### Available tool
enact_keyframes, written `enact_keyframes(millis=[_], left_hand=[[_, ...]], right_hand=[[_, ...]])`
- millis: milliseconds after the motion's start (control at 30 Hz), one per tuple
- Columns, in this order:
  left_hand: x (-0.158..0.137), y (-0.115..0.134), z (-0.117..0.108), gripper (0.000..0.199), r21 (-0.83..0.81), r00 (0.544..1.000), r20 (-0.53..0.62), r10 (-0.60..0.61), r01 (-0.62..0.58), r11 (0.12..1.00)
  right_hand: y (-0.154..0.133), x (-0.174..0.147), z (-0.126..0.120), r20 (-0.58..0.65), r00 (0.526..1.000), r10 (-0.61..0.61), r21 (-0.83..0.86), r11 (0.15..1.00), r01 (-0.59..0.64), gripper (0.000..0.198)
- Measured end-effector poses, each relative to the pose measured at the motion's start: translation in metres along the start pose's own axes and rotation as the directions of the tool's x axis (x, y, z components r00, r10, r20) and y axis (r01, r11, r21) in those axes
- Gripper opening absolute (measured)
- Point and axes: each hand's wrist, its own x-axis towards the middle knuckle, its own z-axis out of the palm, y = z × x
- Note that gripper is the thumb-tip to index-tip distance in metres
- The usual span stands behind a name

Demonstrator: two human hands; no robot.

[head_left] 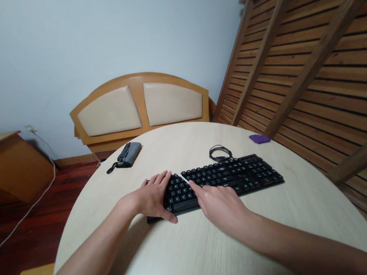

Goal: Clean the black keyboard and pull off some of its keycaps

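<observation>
A black keyboard lies on a pale round table, slightly askew. Its left end is under my left hand, whose fingers reach over the keys to the far edge while the thumb lies at the near edge, gripping it. My right hand is closed round a thin white stick, index finger stretched along it. The stick points away and left, its tip among the upper left keys; whether it touches them I cannot tell. What its tip is like is too small to make out.
Behind the keyboard lies a coiled black cable. A grey and black pouch with a strap sits at the table's far left, a purple cloth-like piece at the far right. A slatted wooden frame leans along the right; a headboard stands behind.
</observation>
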Motion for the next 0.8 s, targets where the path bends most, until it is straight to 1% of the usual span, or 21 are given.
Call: enact_keyframes(millis=[167,300,400,633,800], left_hand=[[-0.001,-0.005,0.0,0.148,-0.013,1.0,-0.002,0.021,-0.021,1.0],[0.0,-0.009,0.0,0.15,-0.019,0.999,0.002,0.032,-0.032,0.999],[0.001,-0.012,0.0,0.154,-0.026,1.0,0.022,0.013,-0.013,1.0],[0.005,-0.021,0.005,0.154,-0.011,0.999,-0.013,0.045,-0.046,0.999],[0.004,-0.017,0.002,0.152,0.007,1.0,0.017,0.013,-0.013,1.0]], right_hand=[[-0.005,0.012,-0.002,0.013,1.0,0.023,0.015,1.0,-0.023,0.05],[-0.008,0.017,-0.003,-0.017,0.999,0.029,0.057,0.998,-0.028,0.047],[-0.01,0.016,-0.005,-0.035,0.999,0.012,0.075,0.997,-0.009,0.046],[-0.019,0.012,-0.014,-0.009,1.0,0.009,0.043,0.999,-0.009,0.047],[-0.025,0.021,-0.02,-0.013,1.0,0.013,0.026,1.0,-0.013,0.046]])
